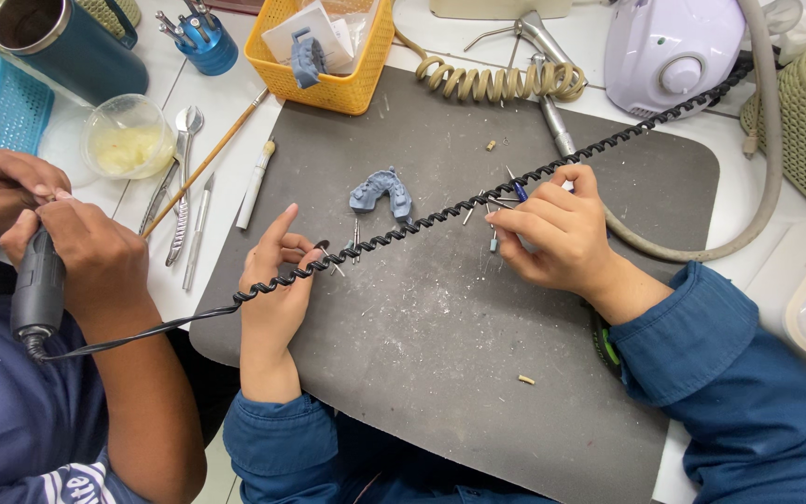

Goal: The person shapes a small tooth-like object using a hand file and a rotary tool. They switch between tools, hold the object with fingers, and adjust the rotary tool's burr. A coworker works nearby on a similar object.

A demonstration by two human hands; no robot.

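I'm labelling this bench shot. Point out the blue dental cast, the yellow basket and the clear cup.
blue dental cast (382,189), head view, middle of arch.
yellow basket (321,90), head view, front wall.
clear cup (116,112), head view, rim.

A grey mat (440,373) covers the bench; on it the left hand (277,280) rests under a black coiled cord (440,217), pinching a small bur (333,266); the right hand (552,229) fingers loose burs (506,201) across the cord; a blue-grey dental cast (382,189) lies between them; beyond the mat's left edge, a co-worker's hands (76,243) grip a dark handpiece (37,285).
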